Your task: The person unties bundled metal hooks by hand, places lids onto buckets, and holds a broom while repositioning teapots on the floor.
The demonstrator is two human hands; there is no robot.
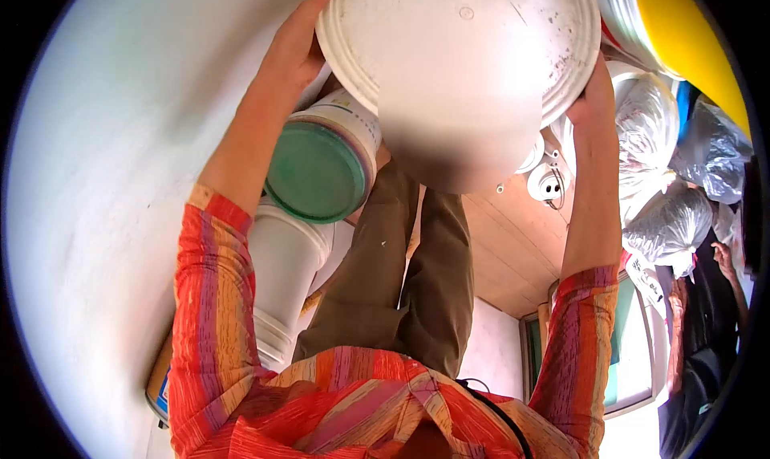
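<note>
A large white plastic bucket (449, 10), its round, scuffed end facing me, is held up between my two hands. At its left edge is my left hand (303, 46), the thumb on the rim and the other fingers hidden. My right hand (595, 98) grips the opposite edge, its fingers mostly behind the bucket. The lower middle of the bucket is blurred. Below my left hand lies a tilted bucket with a green lid (314, 172). It rests by a white bucket (289, 254).
A pale wall (112, 154) runs along the left. On the right are a yellow container (694, 42) and several knotted plastic bags (670, 222). A socket-like fitting (547, 184) sits on wooden boards (505, 242). Another person's arm (678, 322) shows at the far right.
</note>
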